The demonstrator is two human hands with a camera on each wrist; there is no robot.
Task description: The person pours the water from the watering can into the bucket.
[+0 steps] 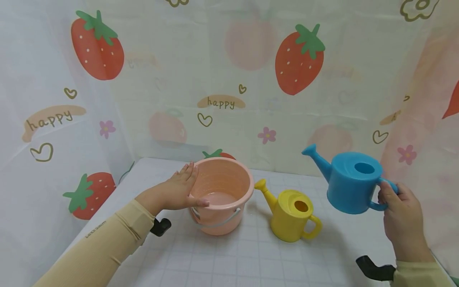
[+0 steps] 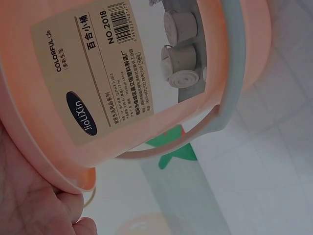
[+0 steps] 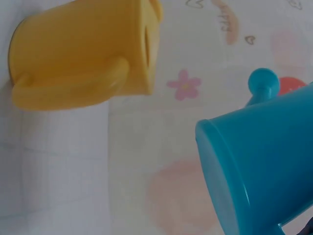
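Note:
A peach-coloured plastic bucket (image 1: 218, 219) stands upright on the table, its grey handle lowered against the front. My left hand (image 1: 175, 190) rests on the bucket's left rim with fingers straight. In the left wrist view the bucket's paper label (image 2: 93, 73) shows, and the palm touches the rim. On the right, my right hand (image 1: 403, 215) grips the handle of a blue watering can (image 1: 349, 191), held up above the table with its spout to the left. Between bucket and blue can, a yellow watering can (image 1: 288, 223) stands on the table, spout toward the bucket.
The table (image 1: 244, 263) has a white gridded cover. Behind it and at the sides hangs a pale cloth (image 1: 172, 71) printed with strawberries, hearts and flowers. The yellow can's spout comes close to the bucket's right side.

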